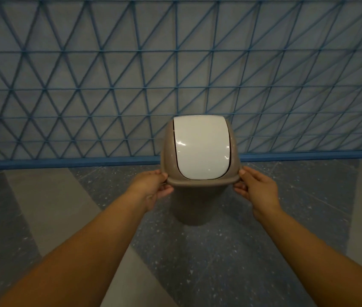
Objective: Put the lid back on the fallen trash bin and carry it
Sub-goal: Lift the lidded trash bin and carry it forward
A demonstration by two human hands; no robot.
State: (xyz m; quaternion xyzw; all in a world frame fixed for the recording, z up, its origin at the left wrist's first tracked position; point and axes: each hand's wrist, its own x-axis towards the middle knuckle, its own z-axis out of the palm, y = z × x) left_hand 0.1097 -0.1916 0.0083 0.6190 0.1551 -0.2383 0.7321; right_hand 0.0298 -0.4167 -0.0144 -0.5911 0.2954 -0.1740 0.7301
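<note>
Both bare forearms reach forward from the lower corners, the left arm from 7 o'clock and the right arm from 5 o'clock, converging toward the middle. The left hand (153, 187) is cupped, thumb on top and fingers (166, 192) curled beneath. The right hand (257, 188) mirrors it, thumb up at 12 o'clock, fingers bent inward toward 9 o'clock.

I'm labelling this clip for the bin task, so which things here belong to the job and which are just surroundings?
Part of the job:
- trash bin, upright
- lid with its white flap, seated on the bin
- left hand and right hand, gripping the rim on either side

Just surroundings:
- blue lattice wall
- speckled floor
</note>
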